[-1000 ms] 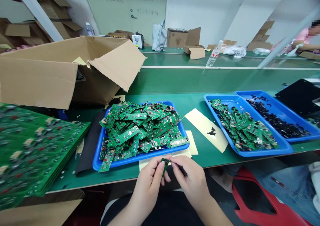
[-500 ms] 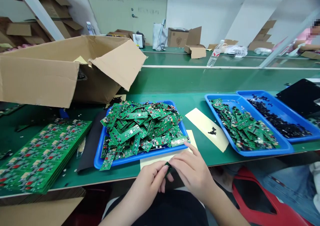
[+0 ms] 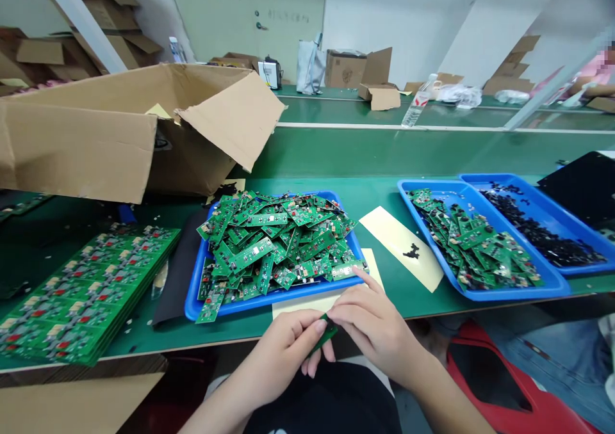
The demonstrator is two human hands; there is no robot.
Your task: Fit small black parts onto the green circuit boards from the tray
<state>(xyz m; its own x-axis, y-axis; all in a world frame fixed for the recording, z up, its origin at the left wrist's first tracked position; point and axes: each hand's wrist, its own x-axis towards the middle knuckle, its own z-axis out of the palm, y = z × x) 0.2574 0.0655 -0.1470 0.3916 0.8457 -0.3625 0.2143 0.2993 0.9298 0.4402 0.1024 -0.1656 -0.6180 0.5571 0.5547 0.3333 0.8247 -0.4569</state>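
Just in front of the table edge, my left hand [image 3: 291,347] grips a small green circuit board [image 3: 328,337] between thumb and fingers. The thumb lies across its face, and part of the board is hidden. My right hand [image 3: 372,322] is closed at the board's upper end, its thumb and fingertips pressed there; whether a small part is also between them is hidden. The right index finger sticks out near the rim of a blue tray [image 3: 230,308]. Loose circuit boards [image 3: 283,242] are heaped in that tray.
Stacked uncut board panels [image 3: 86,293] stand at left, below a large cardboard box [image 3: 77,146]. To the right lie a paper strip [image 3: 391,229] with black bits [image 3: 412,251], a second tray [image 3: 485,293] of boards and a third tray [image 3: 583,269] of black parts.
The view has shifted slightly. More of the green board shows between my hands, and it is tilted a little differently. Both hands keep their hold near the same spot.
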